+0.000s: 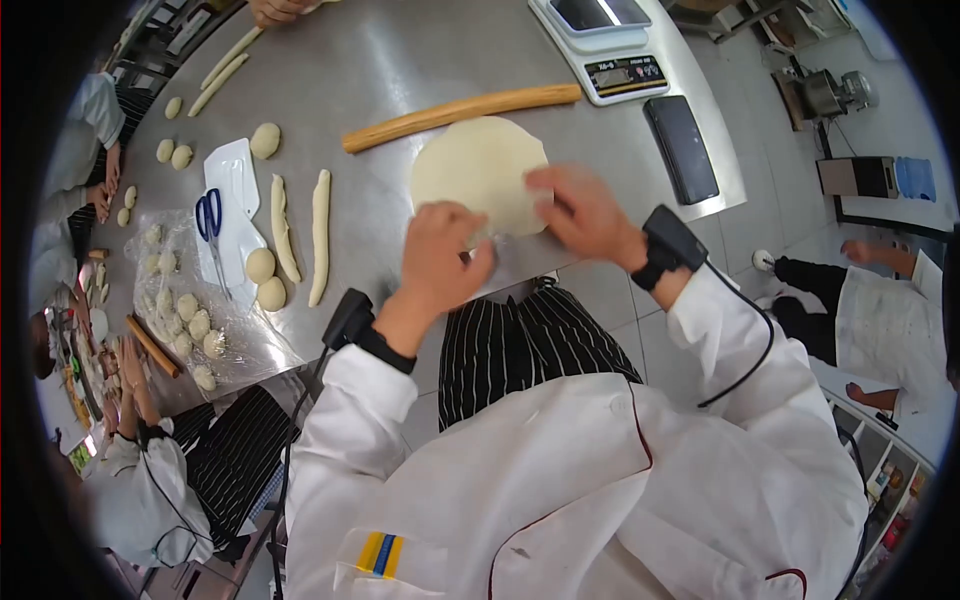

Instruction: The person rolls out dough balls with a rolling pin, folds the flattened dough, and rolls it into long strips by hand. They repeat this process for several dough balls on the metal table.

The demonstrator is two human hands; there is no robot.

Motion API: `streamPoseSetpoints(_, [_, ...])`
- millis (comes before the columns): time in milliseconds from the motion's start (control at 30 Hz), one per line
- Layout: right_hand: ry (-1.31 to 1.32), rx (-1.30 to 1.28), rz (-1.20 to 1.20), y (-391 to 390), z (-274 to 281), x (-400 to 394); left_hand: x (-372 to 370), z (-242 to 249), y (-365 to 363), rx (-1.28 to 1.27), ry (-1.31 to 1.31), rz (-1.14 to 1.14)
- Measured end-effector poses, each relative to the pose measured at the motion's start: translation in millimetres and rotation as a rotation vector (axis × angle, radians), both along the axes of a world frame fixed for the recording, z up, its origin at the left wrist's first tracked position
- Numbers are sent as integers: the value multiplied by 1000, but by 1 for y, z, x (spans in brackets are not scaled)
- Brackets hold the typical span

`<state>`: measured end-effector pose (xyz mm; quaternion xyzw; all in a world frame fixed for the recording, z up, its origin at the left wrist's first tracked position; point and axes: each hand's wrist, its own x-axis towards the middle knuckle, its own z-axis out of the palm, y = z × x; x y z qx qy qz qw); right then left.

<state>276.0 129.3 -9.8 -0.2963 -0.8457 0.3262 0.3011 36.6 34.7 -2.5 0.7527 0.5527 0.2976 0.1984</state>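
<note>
A round, flat sheet of dough (475, 165) lies on the steel table in front of me. My left hand (440, 258) is at its near left edge, fingers curled and thumb bent in, gripping the rim. On the right rim, my right hand (588, 212) has its fingers and thumb closed on the dough. Both hands are somewhat blurred, and part of the near edge is hidden behind them. Just beyond the sheet rests a long wooden rolling pin (460, 115), touched by neither hand.
Left of the sheet are two dough strips (320, 238), several dough balls (265, 140), a white tray (232, 165) with blue-handled scissors (209, 215), and plastic-covered dough balls (190, 310). A scale (625, 75) and a black phone (682, 150) sit right. Other people work at the left; another person's hand (278, 10) is opposite.
</note>
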Motion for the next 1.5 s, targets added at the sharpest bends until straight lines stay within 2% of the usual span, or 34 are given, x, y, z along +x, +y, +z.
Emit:
streamPoseSetpoints(67, [-31, 211, -162, 48, 14, -22, -8, -3, 46, 157, 26, 256])
streamPoseSetpoints(200, [-186, 285, -86, 82, 4, -48, -11, -15, 88, 137, 187, 351])
streamPoseSetpoints(267, [-311, 273, -228, 72, -6, -56, -6, -18, 88, 134, 332, 393])
streamPoseSetpoints(300, [-311, 267, -225, 68, -7, -60, -3, -18, 88, 128, 334, 394])
streamPoseSetpoints(400, [-316, 263, -286, 65, -11, -72, 1, -21, 93, 187, 390, 343])
streamPoseSetpoints(467, [-289, 431, -208, 65, -9, -75, 1, -25, 98, 257, 331, 217])
streamPoseSetpoints(500, [-293, 422, -212, 63, -13, -70, -2, -24, 91, 250, 329, 210])
streamPoseSetpoints(567, [-372, 435, 55, 59, -21, -50, -15, -15, 67, 122, 247, -11])
streamPoseSetpoints(600, [-373, 432, 48, 57, -17, -42, -19, -9, 60, 123, 247, -18])
streamPoseSetpoints(667, [-194, 157, 175, 54, -10, -29, -23, 5, 53, 55, 91, 7])
streamPoseSetpoints(700, [-197, 145, 174, 56, -11, -36, -20, 14, 63, 98, 197, 67])
streamPoseSetpoints(733, [-223, 175, 152, 65, -14, -48, -17, 7, 70, 91, 194, 63])
streamPoseSetpoints(800, [-248, 212, 134, 68, -14, -51, -13, -7, 80, 98, 397, -53])
streamPoseSetpoints(900, [-333, 314, 359, 48, -6, -23, -21, 10, 45, 25, 361, -159])
streamPoseSetpoints(933, [-336, 314, 357, 52, -6, -22, -23, 13, 40, -41, 339, -220])
streamPoseSetpoints(1000, [-265, 306, 139, 55, -6, -28, -25, 3, 54, 3, 348, -196])
streamPoseSetpoints(1033, [-289, 284, 105, 60, -7, -41, -22, 2, 67, 26, 355, -152])
streamPoseSetpoints(1100, [-357, 347, 145, 45, -16, -36, -12, -2, 63, 42, 404, -103])
streamPoseSetpoints(1167, [-497, 377, 239, 22, -8, -16, -4, 14, 24, -12, 395, -127])
streamPoseSetpoints(1267, [-366, 385, 314, 11, -6, 11, -10, 28, 3, -110, 357, -218])
streamPoseSetpoints(1300, [-366, 373, 318, 15, -6, 2, -16, 22, 13, -74, 272, -93])
streamPoseSetpoints(1333, [-397, 361, 213, 29, -4, -18, -20, 15, 26, -33, 189, 32])
streamPoseSetpoints(1367, [-426, 353, 108, 36, -3, -28, -22, 3, 36, 1, 265, 72])
streamPoseSetpoints(1400, [-422, 350, 111, 28, -2, -25, -18, 1, 25, -3, 268, 74])
streamPoseSetpoints(1467, [-505, 359, 241, 11, -1, -11, -12, 3, -2, -36, 341, -22])
streamPoseSetpoints(1500, [-437, 359, 296, -4, -11, 8, -11, 5, -21, -77, 318, -33])
